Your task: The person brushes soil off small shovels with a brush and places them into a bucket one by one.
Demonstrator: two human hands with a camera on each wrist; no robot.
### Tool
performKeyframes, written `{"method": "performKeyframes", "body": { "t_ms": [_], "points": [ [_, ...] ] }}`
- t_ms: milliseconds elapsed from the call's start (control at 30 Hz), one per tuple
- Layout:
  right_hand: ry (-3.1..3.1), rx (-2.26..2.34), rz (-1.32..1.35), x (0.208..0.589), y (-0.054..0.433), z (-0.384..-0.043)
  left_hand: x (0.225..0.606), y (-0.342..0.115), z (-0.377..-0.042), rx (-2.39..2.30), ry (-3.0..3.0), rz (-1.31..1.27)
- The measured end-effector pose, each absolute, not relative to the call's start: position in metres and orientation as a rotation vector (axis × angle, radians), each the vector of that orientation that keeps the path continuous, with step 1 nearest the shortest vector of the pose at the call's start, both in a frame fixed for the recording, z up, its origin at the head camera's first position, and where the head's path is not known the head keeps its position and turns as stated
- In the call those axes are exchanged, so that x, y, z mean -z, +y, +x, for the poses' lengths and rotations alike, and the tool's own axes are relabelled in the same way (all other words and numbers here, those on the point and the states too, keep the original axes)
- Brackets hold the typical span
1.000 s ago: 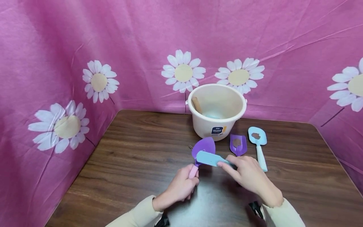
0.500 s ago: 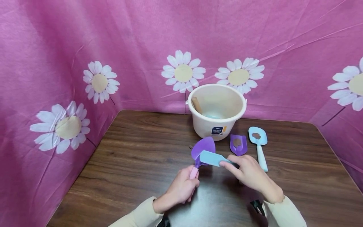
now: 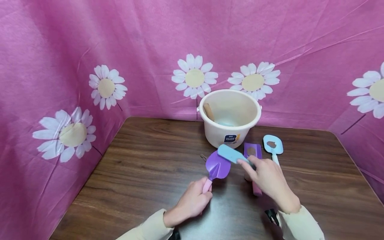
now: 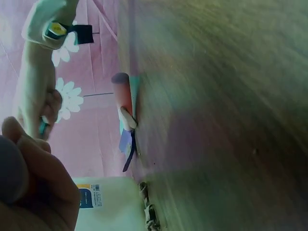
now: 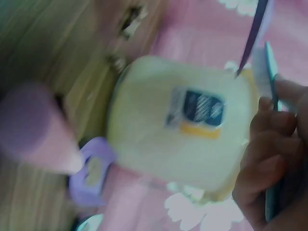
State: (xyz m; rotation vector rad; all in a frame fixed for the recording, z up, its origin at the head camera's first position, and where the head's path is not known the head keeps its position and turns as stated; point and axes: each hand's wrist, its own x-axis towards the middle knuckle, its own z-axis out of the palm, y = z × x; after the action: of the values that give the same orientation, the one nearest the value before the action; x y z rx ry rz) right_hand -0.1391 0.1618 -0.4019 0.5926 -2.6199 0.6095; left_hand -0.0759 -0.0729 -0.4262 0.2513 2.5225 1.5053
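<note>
Above the desk [image 3: 135, 156] before a cream bucket [image 3: 217, 133], a purple trowel [image 3: 221, 170] is gripped firmly in the left hand [image 3: 192, 199], while a blue brush [image 3: 230, 154], its contact uncertain, is pinched in the right hand [image 3: 267, 175], best swept lightly with the trowel held steady.

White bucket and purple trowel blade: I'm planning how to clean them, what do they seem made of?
White bucket: probably plastic, smooth and satiny, judging by its seamless, evenly rounded form. Purple trowel blade: glossy; painted metal or plastic, since thinness and highlights suit both.
</note>
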Motion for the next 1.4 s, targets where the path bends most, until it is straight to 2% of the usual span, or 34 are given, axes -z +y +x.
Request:
{"method": "performKeyframes", "body": {
  "t_ms": [233, 500, 733, 933, 1167, 1267, 1400],
  "points": [
    [-2.596, -0.521, 0.843, 0.392, 0.139, -0.119, 0.426, -0.072, -0.079, -1.329, 2.731, 0.331],
    [-2.667, -0.475, 0.801, 0.39, 0.134, -0.118, 0.427, -0.075, -0.074, -1.16, 2.831, 0.369],
    [-2.737, -0.631, 0.795, 0.394, 0.136, -0.126, 0.427, -0.077, -0.073, -1.108, 2.86, 0.404],
    [-2.813, -0.741, 0.628, 0.399, 0.144, -0.136, 0.428, -0.079, -0.07, -1.091, 2.858, 0.437],
    [-2.818, -0.645, 0.419, 0.401, 0.16, -0.144, 0.43, -0.079, -0.068, -1.118, 2.803, 0.441],
    [-2.758, -0.624, 0.483, 0.401, 0.159, -0.142, 0.428, -0.078, -0.071, -1.176, 2.765, 0.414],
    [-2.691, -0.638, 0.709, 0.401, 0.15, -0.136, 0.427, -0.077, -0.075, -1.27, 2.718, 0.359]
  ]
}}
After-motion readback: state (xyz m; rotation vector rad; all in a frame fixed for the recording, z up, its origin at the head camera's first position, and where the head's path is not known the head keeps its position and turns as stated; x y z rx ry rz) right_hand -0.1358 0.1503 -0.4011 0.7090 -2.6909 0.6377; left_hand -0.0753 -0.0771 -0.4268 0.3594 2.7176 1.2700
